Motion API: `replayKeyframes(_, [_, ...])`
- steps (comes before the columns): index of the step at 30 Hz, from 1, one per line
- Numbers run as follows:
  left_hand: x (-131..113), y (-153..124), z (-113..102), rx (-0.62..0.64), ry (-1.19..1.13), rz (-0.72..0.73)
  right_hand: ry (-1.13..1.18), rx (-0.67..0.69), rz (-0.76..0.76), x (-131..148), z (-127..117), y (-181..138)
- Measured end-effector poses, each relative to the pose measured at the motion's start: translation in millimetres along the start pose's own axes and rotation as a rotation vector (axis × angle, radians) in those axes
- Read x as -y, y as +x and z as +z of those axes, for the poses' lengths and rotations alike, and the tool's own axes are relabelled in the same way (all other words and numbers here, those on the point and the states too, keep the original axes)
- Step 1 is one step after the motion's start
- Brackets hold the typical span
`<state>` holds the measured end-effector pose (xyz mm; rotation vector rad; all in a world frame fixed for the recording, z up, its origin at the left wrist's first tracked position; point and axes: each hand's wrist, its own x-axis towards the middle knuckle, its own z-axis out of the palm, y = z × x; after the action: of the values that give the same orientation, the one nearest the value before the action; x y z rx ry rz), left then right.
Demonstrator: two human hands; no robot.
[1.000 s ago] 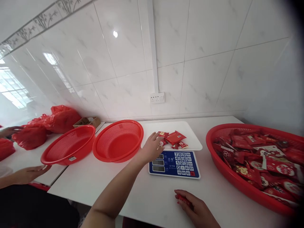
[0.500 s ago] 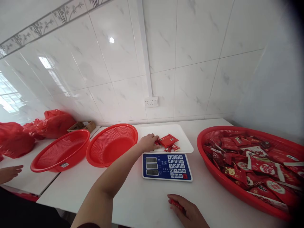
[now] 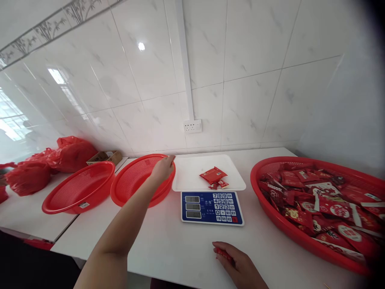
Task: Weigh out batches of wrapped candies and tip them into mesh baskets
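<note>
My left hand (image 3: 163,168) is over the right rim of an empty-looking red basket (image 3: 123,188), its fingers curled and turned away, so whatever they hold is hidden. Beside it, the white pan (image 3: 188,170) of a digital scale bears a larger red packet (image 3: 213,175) and small red packets (image 3: 221,184). In front of the pan is the scale's blue keypad panel (image 3: 207,208). Below that, my right hand (image 3: 237,263) rests low over the white table, closed around a small red packet (image 3: 224,255).
To the right, a wide red basket (image 3: 255,180) is heaped with red snack packets (image 3: 331,210). Leftward stand another red basket (image 3: 80,192), a cardboard box (image 3: 105,157) and tied red plastic bags (image 3: 73,154). A person's dark clothing (image 3: 33,261) shows bottom left.
My left hand has moved left from the pan to over the red basket. Fewer small packets show on the pan. The other person's hand at the left has left its place; my right hand stays put.
</note>
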<state>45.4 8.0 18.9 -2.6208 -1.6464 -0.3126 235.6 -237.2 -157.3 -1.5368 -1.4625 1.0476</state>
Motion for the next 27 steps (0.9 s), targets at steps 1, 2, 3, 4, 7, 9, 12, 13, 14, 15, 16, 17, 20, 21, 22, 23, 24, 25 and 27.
replayKeyframes(1, [10, -1, -7, -0.006, 0.013, -0.042, -0.002, 0.003, -0.001, 0, -1, 0])
replayKeyframes(2, [19, -3, -12, -0.003, 0.025, -0.081, 0.001, -0.001, -0.001, 0, -1, 0])
replayKeyframes(3, [27, -4, -16, 0.006, 0.036, -0.115, 0.005, -0.003, -0.001, 0, -1, 1])
replayKeyframes(4, [32, -5, -17, 0.015, 0.046, -0.14, 0.009, -0.005, 0.001, 0, -1, 1])
replayKeyframes(7, [29, -7, -11, 0.027, 0.048, -0.126, 0.012, 0.03, 0.007, 1, -1, 1])
replayKeyframes(9, [11, -9, 0, 0.037, 0.014, -0.035, 0.012, 0.013, 0.011, 2, -1, 0])
replayKeyframes(12, [-33, -10, 19, 0.084, -0.061, 0.158, 0.013, -0.009, 0.01, 4, -1, 0])
replayKeyframes(13, [-49, -10, 26, 0.105, -0.087, 0.229, 0.012, -0.015, 0.008, 5, -1, 0])
replayKeyframes(14, [-65, -9, 32, 0.135, -0.121, 0.317, 0.009, -0.012, 0.005, 5, -1, -1])
replayKeyframes(15, [-79, -9, 38, 0.172, -0.164, 0.414, 0.003, -0.004, 0.002, 5, -1, -1])
replayKeyframes(16, [-92, -7, 44, 0.205, -0.192, 0.491, -0.003, 0.0, -0.001, 5, 0, -1])
replayKeyframes(17, [-102, -5, 49, 0.237, -0.21, 0.561, -0.005, -0.003, -0.004, 4, 0, -1])
replayKeyframes(20, [-119, 4, 62, 0.287, -0.182, 0.654, 0.018, -0.038, -0.012, 0, 3, -2])
replayKeyframes(21, [-121, 8, 64, 0.289, -0.161, 0.655, 0.029, -0.056, -0.015, -1, 4, -2])
replayKeyframes(22, [-121, 12, 66, 0.283, -0.14, 0.648, 0.038, -0.063, -0.018, -3, 5, -2])
replayKeyframes(23, [-120, 15, 67, 0.272, -0.122, 0.634, 0.042, -0.06, -0.022, -4, 5, -2])
replayKeyframes(24, [-118, 18, 67, 0.259, -0.109, 0.62, 0.044, -0.056, -0.027, -4, 5, -2])
replayKeyframes(25, [-115, 20, 67, 0.246, -0.099, 0.609, 0.042, -0.053, -0.031, -4, 6, -2])
replayKeyframes(27, [-110, 23, 66, 0.22, -0.083, 0.59, 0.032, -0.055, -0.04, -4, 5, -2])
